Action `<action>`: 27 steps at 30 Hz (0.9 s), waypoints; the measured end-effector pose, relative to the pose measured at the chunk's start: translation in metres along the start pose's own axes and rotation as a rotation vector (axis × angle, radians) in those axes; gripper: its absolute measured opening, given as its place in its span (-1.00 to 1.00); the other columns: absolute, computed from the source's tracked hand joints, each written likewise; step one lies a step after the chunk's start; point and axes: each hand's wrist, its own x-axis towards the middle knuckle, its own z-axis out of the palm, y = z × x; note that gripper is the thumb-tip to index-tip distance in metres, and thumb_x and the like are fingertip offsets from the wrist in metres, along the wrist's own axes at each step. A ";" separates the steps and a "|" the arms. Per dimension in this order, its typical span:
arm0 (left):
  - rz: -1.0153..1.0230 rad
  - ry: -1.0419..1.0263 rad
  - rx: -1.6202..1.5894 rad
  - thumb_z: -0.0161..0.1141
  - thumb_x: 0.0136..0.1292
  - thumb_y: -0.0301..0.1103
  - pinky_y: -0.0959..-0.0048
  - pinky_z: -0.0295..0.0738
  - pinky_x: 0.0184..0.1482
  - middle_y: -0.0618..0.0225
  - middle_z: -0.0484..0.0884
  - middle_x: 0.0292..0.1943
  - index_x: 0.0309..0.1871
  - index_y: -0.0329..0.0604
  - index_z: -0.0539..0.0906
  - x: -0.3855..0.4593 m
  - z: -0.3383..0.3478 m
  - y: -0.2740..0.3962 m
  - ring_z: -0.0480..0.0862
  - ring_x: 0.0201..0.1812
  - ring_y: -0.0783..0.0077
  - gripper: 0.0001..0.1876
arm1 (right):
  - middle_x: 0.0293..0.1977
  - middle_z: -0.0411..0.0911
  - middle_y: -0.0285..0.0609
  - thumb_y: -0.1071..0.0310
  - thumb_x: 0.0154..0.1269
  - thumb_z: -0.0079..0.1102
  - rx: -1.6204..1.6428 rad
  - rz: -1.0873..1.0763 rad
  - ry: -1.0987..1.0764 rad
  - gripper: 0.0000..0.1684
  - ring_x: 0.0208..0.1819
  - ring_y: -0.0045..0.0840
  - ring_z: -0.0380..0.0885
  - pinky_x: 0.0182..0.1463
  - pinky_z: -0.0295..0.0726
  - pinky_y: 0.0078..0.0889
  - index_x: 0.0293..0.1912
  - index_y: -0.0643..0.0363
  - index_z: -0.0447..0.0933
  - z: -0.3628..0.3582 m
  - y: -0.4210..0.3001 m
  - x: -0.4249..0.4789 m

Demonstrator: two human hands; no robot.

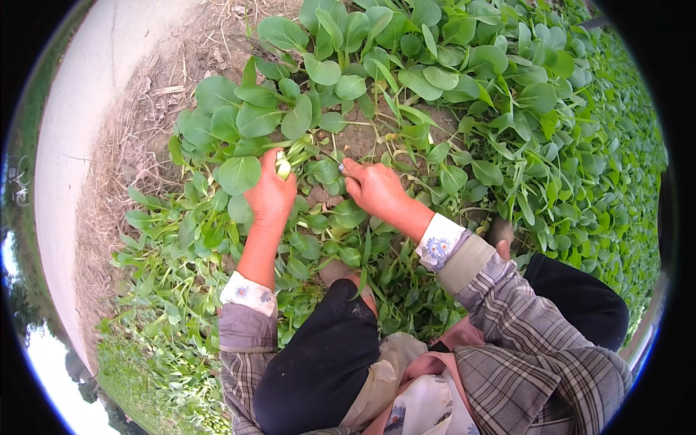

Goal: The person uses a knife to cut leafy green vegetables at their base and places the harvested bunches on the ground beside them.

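Observation:
My left hand [272, 190] grips a bunch of leafy greens that look like bok choy [296, 152], their pale stem bases pointing right and their broad leaves spreading to the left. My right hand [376, 187] is closed around a small tool, probably a knife [341, 167]. A metal collar shows at its fist, and a thin dark part reaches towards the bunch; most of the handle is hidden in the fingers. Between the hands, low green leaves [326, 171] grow from brown soil [356, 138].
Dense rows of the same greens [587, 163] fill the right side and the top. Cut-looking plants [201, 402] lie at lower left. Dry straw [130, 141] borders a pale concrete path [70, 163] on the left. My bent knees [321, 359] are close below my hands.

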 end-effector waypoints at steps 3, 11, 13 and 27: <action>-0.028 0.011 0.000 0.31 -0.10 -0.36 0.18 0.49 -0.13 0.28 0.62 -0.17 0.00 0.05 0.53 -0.003 -0.004 0.003 0.61 -0.17 0.07 -0.52 | -0.42 0.59 0.08 0.29 0.17 0.06 -0.006 0.023 -0.072 -0.60 -0.37 -0.04 0.58 -0.24 0.55 0.01 0.02 0.13 0.52 -0.006 0.000 -0.011; -0.098 0.061 -0.524 0.24 0.01 -0.60 0.55 0.53 -0.24 0.37 0.62 -0.31 -0.03 -0.16 0.58 -0.019 -0.043 0.032 0.61 -0.35 0.52 -0.62 | -0.24 0.65 0.00 0.31 0.13 0.28 0.523 0.078 0.108 -0.42 -0.27 -0.43 0.65 -0.14 0.58 -0.35 0.15 0.27 0.42 -0.027 0.018 -0.048; -0.147 0.031 -0.758 0.22 0.05 -0.66 0.60 0.50 -0.35 0.42 0.57 -0.33 -0.01 -0.28 0.55 -0.029 -0.056 0.043 0.55 -0.44 0.61 -0.62 | -0.05 0.57 -0.15 0.37 0.09 0.37 0.809 0.117 0.026 -0.26 -0.20 -0.67 0.52 -0.20 0.52 -0.59 0.26 0.26 0.31 -0.044 0.010 -0.046; -0.460 -0.466 -1.308 0.27 0.01 -0.67 0.50 0.58 -0.40 0.33 0.56 -0.32 0.05 -0.35 0.49 -0.090 -0.047 0.081 0.59 -0.48 0.48 -0.54 | -0.29 0.54 -0.27 0.61 0.02 0.30 1.292 0.251 -0.053 -0.18 -0.58 -0.78 0.39 -0.65 0.28 -0.77 0.30 0.23 0.21 -0.068 -0.031 -0.056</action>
